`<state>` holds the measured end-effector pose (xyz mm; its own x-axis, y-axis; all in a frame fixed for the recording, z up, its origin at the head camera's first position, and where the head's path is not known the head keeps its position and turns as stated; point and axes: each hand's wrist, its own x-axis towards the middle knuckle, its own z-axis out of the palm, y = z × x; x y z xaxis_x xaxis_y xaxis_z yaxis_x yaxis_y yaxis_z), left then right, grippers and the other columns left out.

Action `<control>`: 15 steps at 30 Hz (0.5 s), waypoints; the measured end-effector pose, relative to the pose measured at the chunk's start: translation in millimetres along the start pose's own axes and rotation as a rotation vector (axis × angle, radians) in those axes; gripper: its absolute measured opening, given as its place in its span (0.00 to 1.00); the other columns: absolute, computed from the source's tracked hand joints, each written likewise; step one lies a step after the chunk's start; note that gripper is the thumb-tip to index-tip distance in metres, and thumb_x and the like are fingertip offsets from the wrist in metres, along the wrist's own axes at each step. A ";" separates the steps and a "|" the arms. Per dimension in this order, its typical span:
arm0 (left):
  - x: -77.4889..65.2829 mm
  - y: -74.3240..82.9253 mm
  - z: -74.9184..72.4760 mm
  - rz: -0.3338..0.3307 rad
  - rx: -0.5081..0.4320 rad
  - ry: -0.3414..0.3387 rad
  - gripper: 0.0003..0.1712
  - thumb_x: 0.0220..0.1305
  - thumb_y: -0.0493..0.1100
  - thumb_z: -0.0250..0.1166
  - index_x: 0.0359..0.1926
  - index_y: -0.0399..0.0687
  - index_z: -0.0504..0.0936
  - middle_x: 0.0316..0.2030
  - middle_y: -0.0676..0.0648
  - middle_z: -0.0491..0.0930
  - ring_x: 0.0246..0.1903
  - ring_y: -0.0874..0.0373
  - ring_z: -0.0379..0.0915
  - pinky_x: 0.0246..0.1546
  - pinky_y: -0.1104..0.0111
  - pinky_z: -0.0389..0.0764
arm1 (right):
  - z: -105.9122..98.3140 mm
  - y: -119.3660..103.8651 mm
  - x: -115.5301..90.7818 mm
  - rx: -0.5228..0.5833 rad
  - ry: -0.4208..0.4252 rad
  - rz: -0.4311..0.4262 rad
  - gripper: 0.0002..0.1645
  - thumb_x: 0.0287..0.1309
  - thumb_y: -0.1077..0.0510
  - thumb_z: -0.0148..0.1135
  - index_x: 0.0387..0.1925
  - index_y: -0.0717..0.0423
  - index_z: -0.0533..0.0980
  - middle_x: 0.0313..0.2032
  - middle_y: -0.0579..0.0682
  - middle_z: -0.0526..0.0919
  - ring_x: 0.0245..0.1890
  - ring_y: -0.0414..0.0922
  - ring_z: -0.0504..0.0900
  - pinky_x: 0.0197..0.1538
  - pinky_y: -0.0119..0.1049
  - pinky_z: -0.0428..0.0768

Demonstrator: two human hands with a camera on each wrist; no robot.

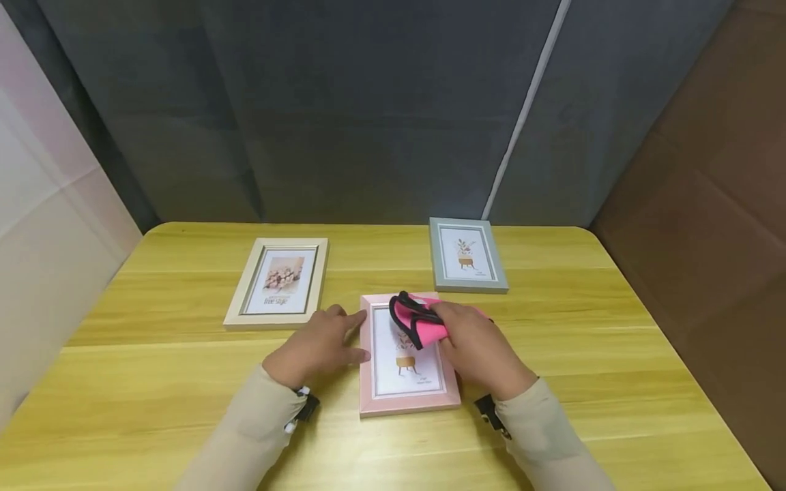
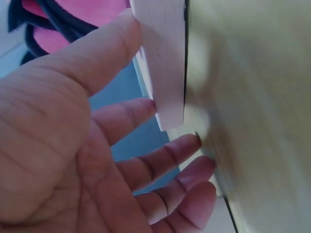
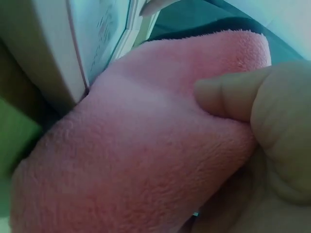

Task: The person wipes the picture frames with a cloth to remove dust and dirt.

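A pink picture frame (image 1: 409, 408) lies face up at the middle of the table, with a plant-pot print in its window. My left hand (image 1: 319, 346) touches the frame's left edge with thumb and index fingertip. In the left wrist view its other fingers (image 2: 187, 177) are spread a little and lie off the frame (image 2: 167, 73). My right hand (image 1: 482, 348) pinches a bright pink cloth (image 1: 426, 332) with black edging over the frame's upper right part. Fluffy and bunched, the cloth (image 3: 126, 160) fills much of the right wrist view, close beside the frame (image 3: 46, 43).
Beyond my left hand lies a cream picture frame (image 1: 236, 319) with a flower print. A grey-blue picture frame (image 1: 439, 262) is near the back edge, right of middle. Dark fabric (image 1: 344, 116) hangs behind the wooden table (image 1: 153, 382).
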<state>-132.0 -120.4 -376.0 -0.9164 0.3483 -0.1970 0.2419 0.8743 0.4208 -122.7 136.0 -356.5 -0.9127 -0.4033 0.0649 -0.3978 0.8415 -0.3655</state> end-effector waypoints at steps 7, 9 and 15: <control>18.0 -10.8 -8.2 -0.053 -0.051 -0.013 0.44 0.59 0.54 0.72 0.71 0.43 0.68 0.58 0.29 0.72 0.54 0.39 0.72 0.58 0.47 0.72 | -4.5 -9.9 -5.2 -0.048 -0.033 -0.134 0.27 0.56 0.68 0.64 0.59 0.57 0.76 0.55 0.53 0.82 0.54 0.50 0.79 0.60 0.46 0.75; 22.3 -14.2 -9.1 -0.075 -0.072 -0.014 0.44 0.59 0.55 0.72 0.72 0.44 0.67 0.59 0.29 0.71 0.54 0.40 0.72 0.58 0.48 0.72 | -3.5 -16.5 -8.4 -0.078 -0.081 -0.214 0.26 0.57 0.67 0.63 0.59 0.57 0.76 0.57 0.54 0.81 0.57 0.50 0.78 0.62 0.46 0.74; 29.8 -21.4 -9.9 -0.100 -0.069 0.025 0.40 0.59 0.56 0.72 0.67 0.40 0.72 0.51 0.33 0.75 0.46 0.44 0.73 0.50 0.51 0.76 | 13.4 -39.4 -15.9 -0.172 -0.191 -0.356 0.24 0.61 0.65 0.60 0.60 0.56 0.77 0.61 0.55 0.77 0.62 0.51 0.75 0.65 0.47 0.71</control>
<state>-167.6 -132.1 -382.2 -0.9428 0.2514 -0.2188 0.1276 0.8788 0.4599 -91.3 104.5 -355.6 -0.6891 -0.7244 -0.0197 -0.7087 0.6793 -0.1906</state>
